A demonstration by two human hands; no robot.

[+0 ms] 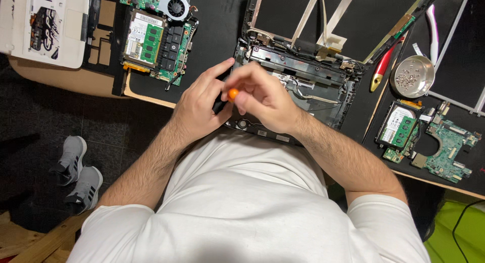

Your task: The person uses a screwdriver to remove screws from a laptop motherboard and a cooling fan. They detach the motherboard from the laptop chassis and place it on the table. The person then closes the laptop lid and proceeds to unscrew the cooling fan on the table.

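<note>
Both hands meet over the opened laptop base (303, 91) at the tabletop's (212, 25) near edge. The right hand (262, 93) curls its fingers (241, 85) closed on a small screwdriver (232, 94) with an orange end cap, while the left hand (199, 109) closes round its dark shaft below. The tool looks light, stiff and slim, best pinched at the cap. A metal dish of screws (413, 76) sits at 2 o'clock; a circuit board with a fan (161, 25) lies at 11 o'clock.
</note>
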